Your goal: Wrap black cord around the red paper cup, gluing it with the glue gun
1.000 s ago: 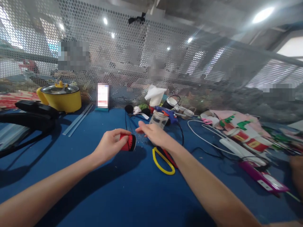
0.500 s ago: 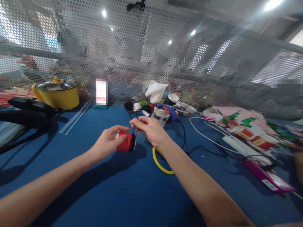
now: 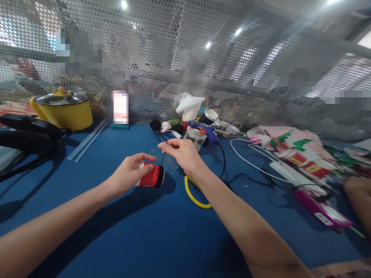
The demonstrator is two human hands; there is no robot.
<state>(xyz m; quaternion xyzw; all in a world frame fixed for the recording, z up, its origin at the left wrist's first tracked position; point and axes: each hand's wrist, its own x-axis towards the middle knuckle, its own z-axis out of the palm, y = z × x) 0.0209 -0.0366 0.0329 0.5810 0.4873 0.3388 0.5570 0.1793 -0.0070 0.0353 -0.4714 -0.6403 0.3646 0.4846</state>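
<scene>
My left hand point(image 3: 130, 173) is closed around a red and white paper cup point(image 3: 148, 174), which lies on its side just above the blue tabletop. A band of black yarn point(image 3: 159, 177) wraps the cup's rim end, which faces right. From that band a black strand rises to my right hand point(image 3: 182, 152), whose thumb and fingers pinch it. Behind my right hand stands a clear jar point(image 3: 195, 138) with a blue glue gun point(image 3: 204, 130) resting on it. Dark yarn also leads back toward a black yarn ball point(image 3: 155, 125).
A yellow pot point(image 3: 65, 112) and black stand point(image 3: 31, 135) are at the left. Clear glue sticks point(image 3: 88, 141) lie near a lit phone point(image 3: 120, 108). A yellow ring point(image 3: 197, 199) is under my right forearm. Cables, red cups point(image 3: 315, 166) and a purple power strip point(image 3: 324, 214) lie right, near another person's arm point(image 3: 358, 199).
The view has shifted slightly. The cup is turned a little, and more of its red side and the strand between it and my right hand shows. Both hands keep their hold.
</scene>
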